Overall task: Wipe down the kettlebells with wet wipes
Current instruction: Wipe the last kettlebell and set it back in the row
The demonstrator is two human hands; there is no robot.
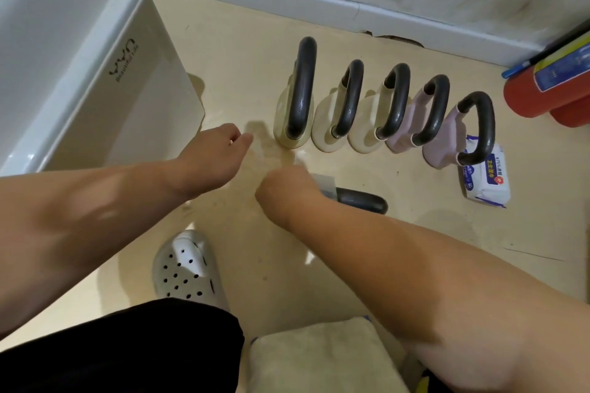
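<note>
**A:** While both hands hover low over the floor (223, 51), which step do you think is in hand?

**B:** I judge it is the opening of a fresh wipe. The left hand (214, 153) pinches with thumb and forefinger. The right hand (282, 188) is curled narrow. Between them hangs a thin pale wipe (271, 147), but it is blurred, so I am not fully sure of it.

**A:** Where are the kettlebells (394, 99)?

**B:** Five stand upright in a row toward the far edge of the floor, near the wall, each just beside the next. A sixth kettlebell (360, 201) lies on its side just behind the right hand, apart from the row. The pack of wipes (488, 182) lies at the right end of the row, just beside the last one.

**A:** And the next move?

**B:** Probably to spread the wipe flat and then press it on one kettlebell. I guess the lying one, because it is nearest. It may roll under the rubbing, so the free hand should steady it.
</note>
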